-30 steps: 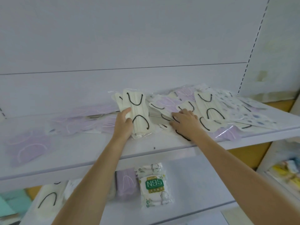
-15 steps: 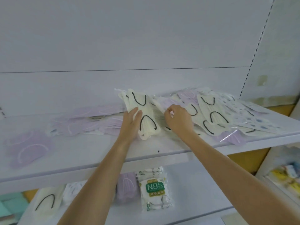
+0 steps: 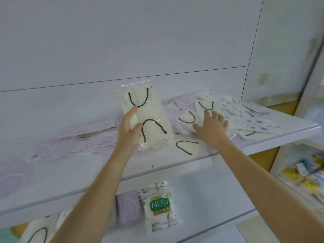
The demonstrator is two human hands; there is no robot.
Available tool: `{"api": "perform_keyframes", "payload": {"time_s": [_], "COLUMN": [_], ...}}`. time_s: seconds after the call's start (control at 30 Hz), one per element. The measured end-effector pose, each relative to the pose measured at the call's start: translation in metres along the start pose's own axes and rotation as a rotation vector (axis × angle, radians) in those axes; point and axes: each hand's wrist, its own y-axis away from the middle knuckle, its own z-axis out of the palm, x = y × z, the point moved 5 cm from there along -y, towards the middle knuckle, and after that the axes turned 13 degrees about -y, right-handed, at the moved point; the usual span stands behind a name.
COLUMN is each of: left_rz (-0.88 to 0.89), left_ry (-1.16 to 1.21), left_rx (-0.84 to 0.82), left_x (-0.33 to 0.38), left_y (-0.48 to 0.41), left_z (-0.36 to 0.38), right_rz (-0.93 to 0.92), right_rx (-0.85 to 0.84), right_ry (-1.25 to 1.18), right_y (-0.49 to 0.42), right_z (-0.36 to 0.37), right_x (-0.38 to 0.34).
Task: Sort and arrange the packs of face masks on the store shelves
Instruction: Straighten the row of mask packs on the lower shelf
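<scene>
One cream mask pack point(image 3: 152, 111), black ear loops, stands tilted on upper shelf point(image 3: 70, 172). Left grip point(image 3: 128, 132) curled round its 9 o'clock edge; right grip point(image 3: 212, 127), fingers spread, presses cream packs point(image 3: 185, 118) at 3 o'clock.

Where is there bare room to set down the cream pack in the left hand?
Bare: front strip of the top shelf, between the purple packs and the edge, left of the left hand; the lower shelf right of the N95 pack. Crowded: right half, where the right hand rests on overlapping packs.
</scene>
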Motion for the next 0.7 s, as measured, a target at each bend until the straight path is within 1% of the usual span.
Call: {"api": "perform_keyframes", "payload": {"time_s": [0.07,0.13,0.2,0.23,0.33,0.4,0.47,0.53,0.6,0.63,0.67,0.7], "left_rz": [-0.026,-0.073,-0.133,-0.148,-0.125,-0.102,-0.108,-0.1,-0.122,-0.139,-0.143,-0.163], "left_ry": [-0.029,-0.024,-0.007,-0.021,-0.057,-0.044,-0.062,-0.069,-0.061,-0.065,-0.071,-0.058], "left_rx": [-0.037,-0.063,-0.083,-0.093,-0.092,-0.098,-0.125,-0.156,-0.151,-0.119,-0.092,-0.079], "left_x": [0.012,0.018,0.015,0.013,0.01,0.012,0.014,0.014,0.012,0.008,0.004,0.0], "left_y": [-0.004,-0.001,0.006,0.01,0.016,0.019,0.019,0.018,0.019,0.019,0.018,0.017], "left_z": [0.026,0.052,0.071,0.076,0.08,0.078,0.078,0.08,0.079,0.075,0.073,0.072], "right_rz": [0.097,0.08,0.052,0.041,0.004,-0.097,-0.201,-0.281,-0.333,-0.341,-0.321,-0.275], "right_rx": [-0.062,-0.078,-0.02,0.024,0.195,0.263,0.194,0.024,-0.144,-0.172,-0.153,-0.096], "right_ry": [0.033,0.046,0.008,-0.054,-0.378,-0.514,-0.584,-0.573,-0.518,-0.519,-0.534,-0.518], "right_y": [-0.006,-0.006,-0.005,-0.004,0.002,0.012,0.024,0.037,0.046,0.047,0.045,0.04], "right_z": [-0.004,-0.005,-0.008,-0.011,-0.021,-0.024,-0.015,0.005,0.025,0.028,0.026,0.022], "right_x": [0.022,0.029,0.031,0.032,0.03,0.017,-0.002,-0.021,-0.034,-0.036,-0.036,-0.03]}}
